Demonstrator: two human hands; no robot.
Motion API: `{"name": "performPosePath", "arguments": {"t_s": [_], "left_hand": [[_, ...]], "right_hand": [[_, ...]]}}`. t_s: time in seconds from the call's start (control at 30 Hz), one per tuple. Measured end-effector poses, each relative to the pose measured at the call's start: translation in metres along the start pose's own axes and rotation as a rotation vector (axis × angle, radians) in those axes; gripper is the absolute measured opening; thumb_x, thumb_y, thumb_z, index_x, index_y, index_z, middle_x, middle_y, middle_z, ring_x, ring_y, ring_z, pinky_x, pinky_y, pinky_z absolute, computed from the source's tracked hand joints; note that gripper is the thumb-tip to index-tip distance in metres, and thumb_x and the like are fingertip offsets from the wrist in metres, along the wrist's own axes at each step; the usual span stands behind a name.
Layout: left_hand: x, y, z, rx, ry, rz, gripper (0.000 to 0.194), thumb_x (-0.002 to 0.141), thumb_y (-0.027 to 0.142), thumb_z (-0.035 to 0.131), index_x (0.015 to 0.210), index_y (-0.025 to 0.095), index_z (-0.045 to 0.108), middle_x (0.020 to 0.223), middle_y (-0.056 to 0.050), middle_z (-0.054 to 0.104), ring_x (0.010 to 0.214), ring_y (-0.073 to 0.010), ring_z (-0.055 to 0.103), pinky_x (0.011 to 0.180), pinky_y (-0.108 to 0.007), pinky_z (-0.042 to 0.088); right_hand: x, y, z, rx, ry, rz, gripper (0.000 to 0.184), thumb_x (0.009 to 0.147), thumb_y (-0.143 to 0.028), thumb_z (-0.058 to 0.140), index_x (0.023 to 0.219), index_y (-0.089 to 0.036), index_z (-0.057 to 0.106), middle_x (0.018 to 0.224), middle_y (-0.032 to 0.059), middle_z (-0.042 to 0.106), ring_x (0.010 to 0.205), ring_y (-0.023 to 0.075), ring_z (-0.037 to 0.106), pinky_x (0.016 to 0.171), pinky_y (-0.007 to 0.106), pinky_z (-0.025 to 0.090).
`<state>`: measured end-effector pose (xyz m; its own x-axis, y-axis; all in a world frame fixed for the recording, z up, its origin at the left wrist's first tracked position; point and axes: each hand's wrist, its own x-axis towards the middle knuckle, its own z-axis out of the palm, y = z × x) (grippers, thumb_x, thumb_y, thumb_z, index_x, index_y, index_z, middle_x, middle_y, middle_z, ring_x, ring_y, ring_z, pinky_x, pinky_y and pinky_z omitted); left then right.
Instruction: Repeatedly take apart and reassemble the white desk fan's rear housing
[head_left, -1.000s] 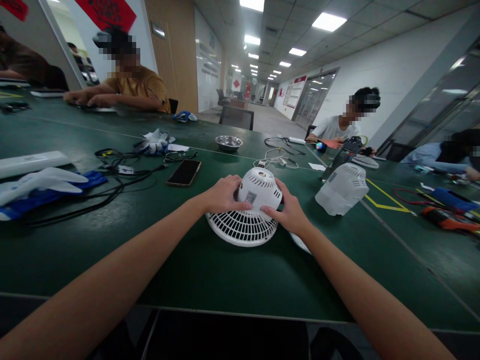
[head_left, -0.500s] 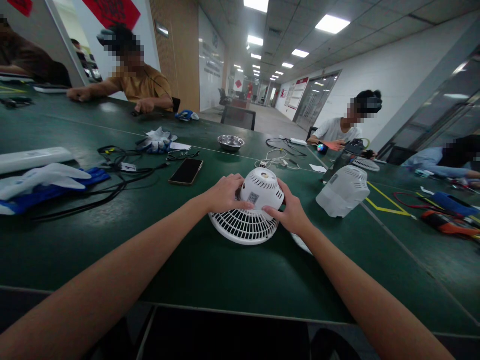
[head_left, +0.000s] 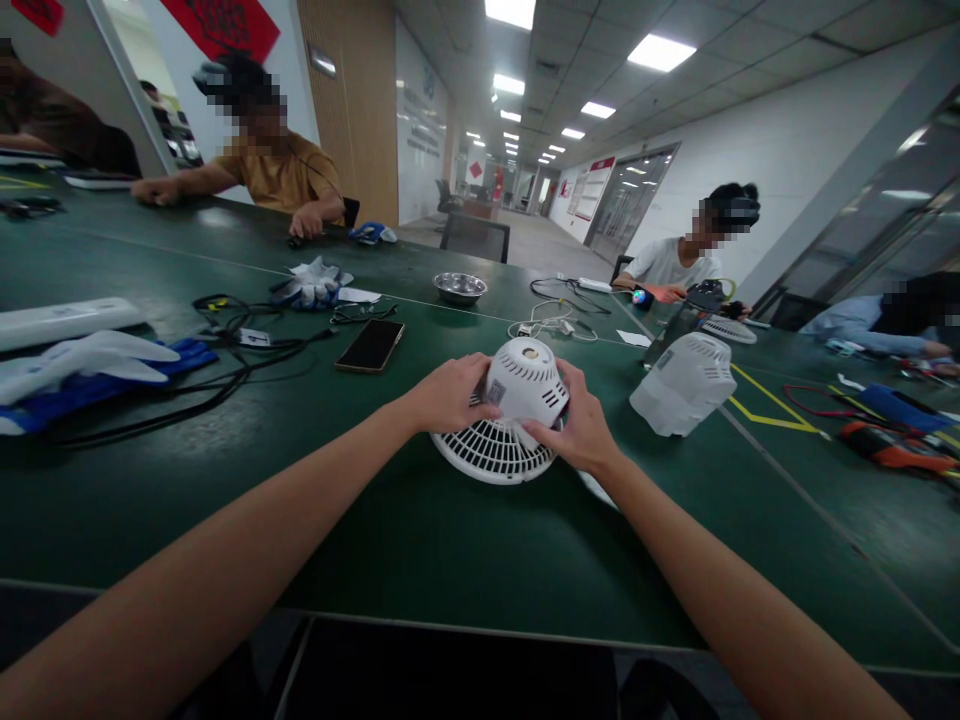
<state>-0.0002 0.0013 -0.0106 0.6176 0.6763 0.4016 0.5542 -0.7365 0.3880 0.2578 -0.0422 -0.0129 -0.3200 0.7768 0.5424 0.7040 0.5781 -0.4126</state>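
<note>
**Both hands turn the fan housing on its grille**

Since the earlier frames the white domed plastic fan motor housing (head_left: 525,382) has turned: its small square label now sits further left, close under the left thumb, and the whole fan has slid slightly right and tilted on the dark green table (head_left: 420,540).

It sits face-down near the table's middle, on its round white slatted fan grille (head_left: 491,452). The left hand (head_left: 446,395) wraps the housing's left side, fingers curled and closed on it. The right hand (head_left: 577,425) grips the right side and lower rim, thumb pressing where housing meets grille.

Judging from this grip, the work is a twist of housing against grille. It goes best with even pressure from both sides, the grille flat on the table, and the fingers clear of the slats.

A second white ribbed fan housing (head_left: 684,383) lies just to the right, apart from the hands. A black smartphone (head_left: 369,345) lies beyond the left hand, with tangled black cables (head_left: 225,350) further left.
</note>
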Motion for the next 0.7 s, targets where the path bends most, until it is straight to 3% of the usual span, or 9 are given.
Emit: {"name": "performPosePath", "arguments": {"t_s": [0.13,0.3,0.43,0.7], "left_hand": [[-0.001,0.001,0.003,-0.215,0.045,0.047,0.088,0.082,0.036,0.065,0.157,0.022,0.022,0.141,-0.018,0.055,0.125,-0.036,0.056,0.103,-0.055,0.043],[-0.004,0.009,0.008,-0.335,0.045,0.094,0.125,0.068,0.046,0.08,0.16,0.028,-0.002,0.155,-0.021,0.039,0.133,-0.044,0.049,0.106,-0.062,0.04],[-0.002,0.017,0.014,-0.271,0.115,0.08,0.127,0.064,0.047,0.082,0.159,0.029,-0.001,0.16,-0.021,0.03,0.132,-0.0455,0.049,0.105,-0.061,0.042],[0.0,0.024,0.011,-0.21,0.143,0.097,0.102,0.066,0.045,0.08,0.147,0.029,0.021,0.139,-0.015,0.051,0.106,-0.034,0.063,0.089,-0.05,0.052]], "right_hand": [[-0.003,-0.002,-0.008,0.191,-0.122,0.048,0.1,0.08,-0.054,0.07,0.157,-0.028,0.011,0.101,0.0074,0.073,0.071,0.0265,0.068,0.074,0.051,0.059],[-0.006,-0.005,-0.009,0.352,-0.216,0.093,0.101,0.08,-0.053,0.066,0.159,-0.029,0.008,0.095,0.0055,0.074,0.065,0.0243,0.067,0.066,0.047,0.059],[-0.006,-0.003,-0.009,0.405,-0.233,0.1,0.101,0.078,-0.048,0.068,0.158,-0.03,0.009,0.098,0.0055,0.073,0.068,0.0244,0.068,0.064,0.043,0.059],[-0.003,-0.005,-0.013,0.386,-0.249,0.069,0.096,0.072,-0.027,0.069,0.154,-0.034,0.02,0.085,-0.0003,0.07,0.057,0.0178,0.06,0.06,0.039,0.057]]}}
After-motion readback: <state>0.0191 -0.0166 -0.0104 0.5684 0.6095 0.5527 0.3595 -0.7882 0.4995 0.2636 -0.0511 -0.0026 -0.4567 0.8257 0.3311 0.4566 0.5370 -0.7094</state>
